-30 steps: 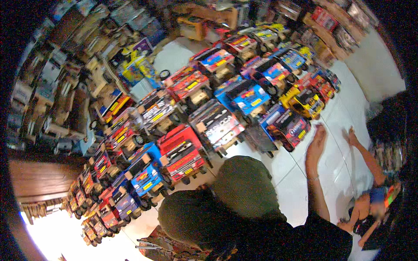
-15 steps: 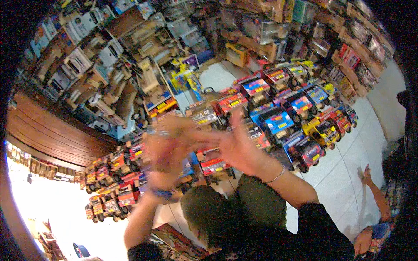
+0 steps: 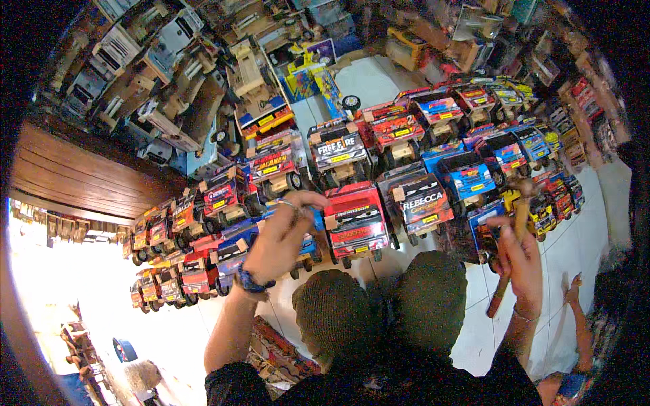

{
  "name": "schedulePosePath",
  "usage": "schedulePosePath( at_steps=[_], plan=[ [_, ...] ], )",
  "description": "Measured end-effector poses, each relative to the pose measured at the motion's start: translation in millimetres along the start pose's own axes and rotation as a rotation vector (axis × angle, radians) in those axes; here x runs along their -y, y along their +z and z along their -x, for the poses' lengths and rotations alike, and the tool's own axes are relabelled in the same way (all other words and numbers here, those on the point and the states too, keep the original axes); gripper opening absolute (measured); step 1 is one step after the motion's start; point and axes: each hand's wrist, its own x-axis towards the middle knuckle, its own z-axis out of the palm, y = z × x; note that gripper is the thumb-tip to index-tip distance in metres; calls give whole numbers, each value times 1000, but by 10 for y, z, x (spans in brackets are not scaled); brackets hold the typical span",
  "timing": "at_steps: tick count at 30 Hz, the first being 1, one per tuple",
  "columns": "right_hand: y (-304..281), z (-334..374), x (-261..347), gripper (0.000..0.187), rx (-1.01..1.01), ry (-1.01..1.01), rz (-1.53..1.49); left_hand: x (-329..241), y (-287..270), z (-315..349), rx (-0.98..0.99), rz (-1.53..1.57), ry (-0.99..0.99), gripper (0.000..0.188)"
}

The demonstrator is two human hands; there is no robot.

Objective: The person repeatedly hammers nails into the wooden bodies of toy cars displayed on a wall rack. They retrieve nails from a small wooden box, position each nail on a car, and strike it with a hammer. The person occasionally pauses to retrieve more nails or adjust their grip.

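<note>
Truck rows [image 3: 403, 127]: ran slantwise across the middle, lower left to upper right; packed side by side in many colours, fronts turned toward the wearer.
Floor [image 3: 474, 352]: showed white and tiled at right and under the rows; washed out in glare at lower left.
Stacked vehicles [image 3: 179, 30]: filled the upper left, piled closely, mostly pale wood.
Brown panel [image 3: 74, 179]: lay at left, lined like boards.
Knees [image 3: 332, 308]: rose side by side at lower centre, clad in dark olive cloth.
Red truck [image 3: 359, 227]: stood in the nearest row, just beyond the knees.
Black-fronted truck [image 3: 425, 206]: sat just right of the red truck.
Left hand [image 3: 277, 237]: hung before a blue truck [image 3: 309, 249], left of the red one — loosely spread, bent at the fingers; could not tell whether touching.
Right hand [image 3: 520, 267]: pinched a wooden stick [image 3: 521, 220] between thumb and fingers, near the row's right part.
Wooden stick: slanted through the grip, jutting out above and below — thicker at the top.
Co-worker's hand [image 3: 574, 289]: reached in at far right, well apart from the stick.
Blue strap [image 3: 250, 279]: circled the left wrist.
Bracelet [image 3: 525, 317]: circled the right wrist, thin.
</note>
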Motion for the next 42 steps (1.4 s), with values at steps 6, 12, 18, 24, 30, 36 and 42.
schedulePosePath(
  at_steps=[6, 12, 18, 24, 30, 36, 42],
  plan=[
    [269, -135, -157, 24, -227, -172, -48, 185, -149, -3, -145, 303, -206, 26],
    [334, -239, 76, 37, -372, -278, -390, 314, -139, -114, -162, 401, -160, 25],
    [526, -39, -286, 39, -565, -174, -269, 323, -133, -446, -46, 333, -176, 27],
    [399, 248, -561, 48, -351, -206, -138, 214, -123, -1036, 545, 223, -188, 37],
    [461, 401, -705, 58, -471, -299, -370, 237, 102, -1431, 884, 123, -156, 40],
    [536, 495, -869, 54, -351, -23, -191, 479, 321, -1507, 952, 144, -170, 42],
    [644, 458, -858, 57, -202, 30, -84, 592, 314, -1499, 915, 104, -130, 33]
  ],
)
